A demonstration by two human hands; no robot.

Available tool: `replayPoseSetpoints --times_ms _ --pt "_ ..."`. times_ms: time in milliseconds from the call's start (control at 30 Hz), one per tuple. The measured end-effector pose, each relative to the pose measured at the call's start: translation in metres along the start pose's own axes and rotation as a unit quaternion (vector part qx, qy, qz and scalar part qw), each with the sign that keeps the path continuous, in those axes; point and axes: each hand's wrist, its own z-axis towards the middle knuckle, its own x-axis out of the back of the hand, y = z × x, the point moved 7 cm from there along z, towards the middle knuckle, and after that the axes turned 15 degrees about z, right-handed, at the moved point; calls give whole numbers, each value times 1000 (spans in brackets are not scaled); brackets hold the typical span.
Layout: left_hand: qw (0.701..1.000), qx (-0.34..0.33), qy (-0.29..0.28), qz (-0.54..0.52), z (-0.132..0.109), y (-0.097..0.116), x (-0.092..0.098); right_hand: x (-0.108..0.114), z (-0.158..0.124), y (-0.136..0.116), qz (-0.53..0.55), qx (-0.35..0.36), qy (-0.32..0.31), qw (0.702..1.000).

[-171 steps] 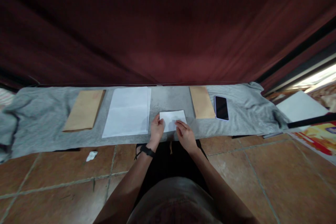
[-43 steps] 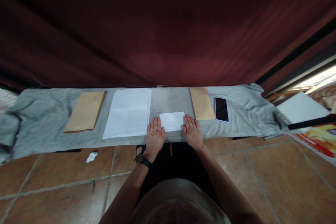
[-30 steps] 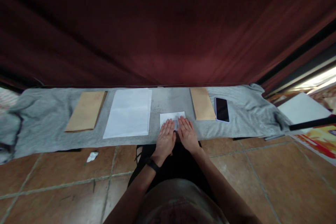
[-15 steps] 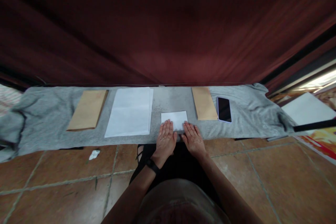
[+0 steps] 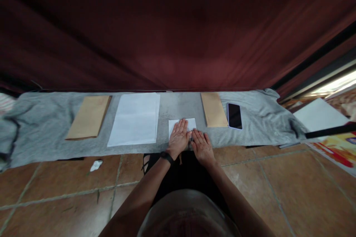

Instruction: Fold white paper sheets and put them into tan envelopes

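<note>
A small white folded paper [image 5: 171,125] lies on the grey cloth at the middle of the table. My left hand [image 5: 179,137], with a black band on the wrist, lies flat over its left and middle part, fingers stretched out. My right hand [image 5: 202,146] rests flat at the paper's lower right edge, fingers extended. The hands nearly touch at the thumbs and cover much of the paper. To the left lie large white sheets [image 5: 135,118]. A brown envelope [image 5: 214,109] lies to the right.
Beside that envelope lies a phone [image 5: 234,116] with a dark screen. Another brown envelope [image 5: 89,117] is at the far left. The grey cloth [image 5: 261,118] covers the narrow table, and a dark red curtain [image 5: 178,44] hangs behind it.
My left hand has slid upward and to the right over the small paper, covering more of it. My right hand has barely moved. The view has shifted slightly.
</note>
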Motion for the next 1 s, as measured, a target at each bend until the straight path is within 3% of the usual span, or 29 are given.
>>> replayPoseSetpoints --times_ms 167,400,1000 --pt "1000 13 2 9 -6 -7 1 -1 23 0 17 -29 -4 999" --pt "1000 13 -4 11 -6 -10 0 -14 59 -5 -2 -12 -16 1000" --pt "988 146 43 30 -34 -48 5 -7 39 19 -39 -29 58 997"
